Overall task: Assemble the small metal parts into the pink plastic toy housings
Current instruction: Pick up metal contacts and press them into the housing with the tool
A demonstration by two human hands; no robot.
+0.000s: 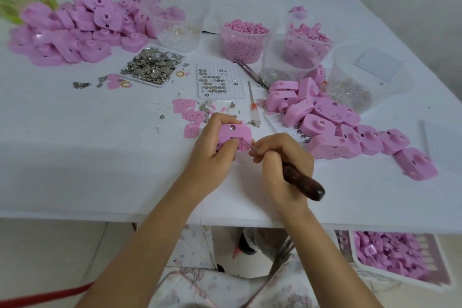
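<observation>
The left hand [212, 149] was curled round one pink housing [231, 137] and held it just above the table [100, 157], near the front edge. The right hand [280, 157] was wrapped tight round one tool [303, 181] with a dark wooden handle.

From the right hand, the housing lay at about 10 o'clock, very close. The tool's long line ran the same way: its fat handle stuck out at 4 o'clock and its thin metal tip pointed to 10 o'clock. The tip met the little slot on the housing's near side. I think the next push had to go along that line, into the slot. If there was a small metal part at the tip, it was too small to see.

Counting from the held housing:
- One tray of metal parts [152, 65] sat at 11 o'clock.
- One pile of housings [65, 32] lay at 10 o'clock, and a second pile [332, 122] lay at 3 o'clock. Each had too many to count.
- Five clear tubs [243, 40] stood from 12 to 2 o'clock.
- One white peg board [221, 82] lay at 12 o'clock.
</observation>
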